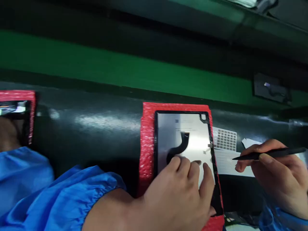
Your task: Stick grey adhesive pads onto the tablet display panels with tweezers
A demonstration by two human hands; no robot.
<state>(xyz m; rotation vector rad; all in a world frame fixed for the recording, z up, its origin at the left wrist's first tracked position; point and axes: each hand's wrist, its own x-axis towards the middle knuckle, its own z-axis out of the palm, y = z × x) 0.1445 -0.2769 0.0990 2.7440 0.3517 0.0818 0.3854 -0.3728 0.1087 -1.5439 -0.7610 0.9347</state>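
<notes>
A silver panel (194,134) with a black frame and a curved black flex cable (180,146) lies on a red foam pad (146,141). My left hand (178,192) rests on the panel's near half, fingers spread flat, fingertips beside the cable's lower end. My right hand (276,173) is to the right of the pad, fingers closed on thin black tweezers (269,154) whose tip points left over a white sheet (226,160). Both wrists wear blue sleeves.
A white sheet of small grey stickers (225,139) lies right of the pad. Another red pad with a panel (18,109) sits at the far left. A green conveyor belt (120,69) runs behind the dark bench, with a dark part (270,88) on it.
</notes>
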